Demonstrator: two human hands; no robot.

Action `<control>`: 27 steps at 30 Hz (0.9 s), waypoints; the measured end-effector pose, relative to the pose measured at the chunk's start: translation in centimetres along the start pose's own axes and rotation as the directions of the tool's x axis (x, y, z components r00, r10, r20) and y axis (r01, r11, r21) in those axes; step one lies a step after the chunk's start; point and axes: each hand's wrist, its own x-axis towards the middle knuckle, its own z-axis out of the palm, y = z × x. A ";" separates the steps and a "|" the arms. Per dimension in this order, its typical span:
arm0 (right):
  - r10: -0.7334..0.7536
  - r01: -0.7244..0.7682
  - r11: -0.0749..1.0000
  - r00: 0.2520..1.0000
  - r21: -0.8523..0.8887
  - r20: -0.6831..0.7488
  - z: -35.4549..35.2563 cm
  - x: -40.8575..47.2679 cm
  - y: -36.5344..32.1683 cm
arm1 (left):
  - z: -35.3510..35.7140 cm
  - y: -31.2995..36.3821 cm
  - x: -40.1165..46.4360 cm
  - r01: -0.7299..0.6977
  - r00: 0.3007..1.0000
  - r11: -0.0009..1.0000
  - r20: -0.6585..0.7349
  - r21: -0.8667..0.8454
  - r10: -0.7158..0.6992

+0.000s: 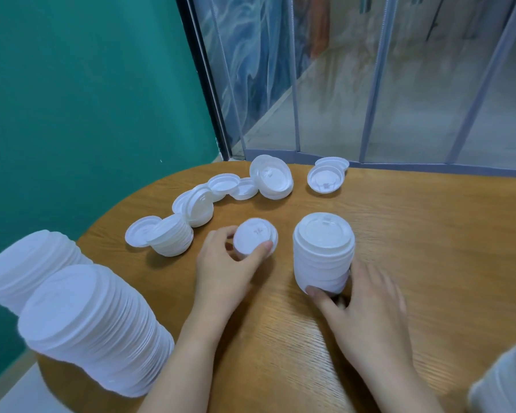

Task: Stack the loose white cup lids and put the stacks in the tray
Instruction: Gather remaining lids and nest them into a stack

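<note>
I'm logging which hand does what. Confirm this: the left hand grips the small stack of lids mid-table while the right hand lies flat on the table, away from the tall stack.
One part is wrong. In the head view the right hand is not away from the tall stack; its thumb presses the stack's base. The left hand does grip the small stack of lids mid-table.

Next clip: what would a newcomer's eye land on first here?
Two tall stacks of white plastic cup lids loom at the near left edge of the round wooden table. At centre, the left hand grips a short lid stack and the right hand holds a taller one; loose lids lie scattered behind.
</note>
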 end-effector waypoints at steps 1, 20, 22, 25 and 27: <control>0.000 0.000 1.000 1.000 -0.003 0.004 0.0 0.0 0.0 | -0.2 0.6 0.1 -0.010 1.000 0.997 -0.021 -0.072 0.008; 0.006 -0.006 1.000 1.000 -0.009 0.011 0.0 0.1 0.2 | 1.4 6.7 -2.1 -0.183 0.922 0.929 0.272 -0.322 0.276; 0.005 -0.005 1.000 1.000 -0.009 0.009 0.1 0.1 0.2 | 1.6 6.7 -2.0 -0.185 0.920 0.929 0.277 -0.321 0.279; 0.006 -0.006 1.000 1.000 -0.004 0.004 0.1 0.1 0.2 | 1.8 6.6 -1.9 -0.225 0.914 0.929 0.267 -0.295 0.306; 0.008 -0.008 1.000 1.000 -0.001 0.003 0.1 0.0 0.3 | 2.0 6.4 -1.8 -0.338 0.892 0.916 0.235 -0.217 0.385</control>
